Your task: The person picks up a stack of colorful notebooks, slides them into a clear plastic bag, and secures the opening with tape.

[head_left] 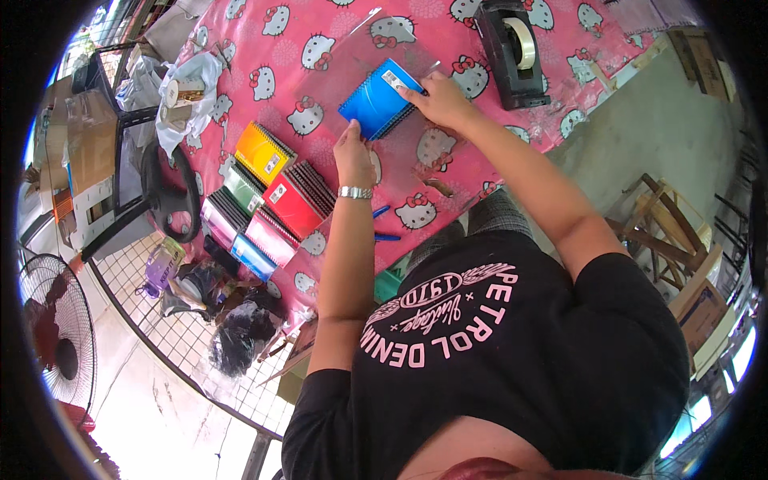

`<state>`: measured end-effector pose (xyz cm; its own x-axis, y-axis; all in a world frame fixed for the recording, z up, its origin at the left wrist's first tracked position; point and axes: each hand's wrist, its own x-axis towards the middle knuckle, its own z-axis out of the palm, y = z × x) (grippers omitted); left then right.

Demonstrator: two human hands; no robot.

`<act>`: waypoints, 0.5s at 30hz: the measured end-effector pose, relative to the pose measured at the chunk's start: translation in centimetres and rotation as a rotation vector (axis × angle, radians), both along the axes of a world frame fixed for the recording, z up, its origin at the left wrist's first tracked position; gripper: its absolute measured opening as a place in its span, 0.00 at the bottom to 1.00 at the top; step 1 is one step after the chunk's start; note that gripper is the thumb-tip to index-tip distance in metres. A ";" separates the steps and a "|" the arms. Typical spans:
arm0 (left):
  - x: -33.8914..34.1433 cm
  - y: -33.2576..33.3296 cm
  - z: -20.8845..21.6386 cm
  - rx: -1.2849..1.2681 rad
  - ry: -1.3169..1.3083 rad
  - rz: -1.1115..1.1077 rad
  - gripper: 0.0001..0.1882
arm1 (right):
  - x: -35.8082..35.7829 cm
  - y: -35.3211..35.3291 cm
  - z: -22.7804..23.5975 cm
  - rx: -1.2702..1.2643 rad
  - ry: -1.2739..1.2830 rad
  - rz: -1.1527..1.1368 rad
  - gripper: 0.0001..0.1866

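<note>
A blue spiral notebook (378, 98), seemingly the top one of a small stack, lies between my hands over a clear plastic sheet or bag (360, 50). The fingers of my left hand (354, 154) are pinched at its lower left corner; whether they also grip the plastic cannot be made out. My right hand (442, 99) is closed on the right end, thumb on top of the cover. Left of my left forearm sit stacks of spiral notebooks: yellow (262, 154), red (294, 202), green (243, 187), pink (272, 235), purple (224, 216) and light blue (254, 258).
A black tape dispenser (506, 68) stands on the pink patterned tablecloth (336, 88) at the far right. Two blue pens (387, 237) lie near the front edge. Left are a black steering-wheel-shaped ring (172, 192), a white plastic bag (188, 104), and a standing fan (64, 344).
</note>
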<state>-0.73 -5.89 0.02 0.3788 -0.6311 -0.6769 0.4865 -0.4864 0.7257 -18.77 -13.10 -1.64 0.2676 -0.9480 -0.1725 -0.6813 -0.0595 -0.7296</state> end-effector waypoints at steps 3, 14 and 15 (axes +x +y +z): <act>0.5 -0.1 -0.1 0.112 -0.112 -0.072 0.14 | 0.0 -0.3 0.9 0.101 -0.037 0.045 0.37; 1.1 1.9 -1.6 -0.113 -0.333 -0.064 0.17 | -0.9 0.2 -1.1 -0.079 -0.228 -0.036 0.29; 1.3 3.4 -2.2 -0.216 -0.440 -0.042 0.18 | -1.5 0.7 -1.2 -0.097 -0.236 -0.039 0.25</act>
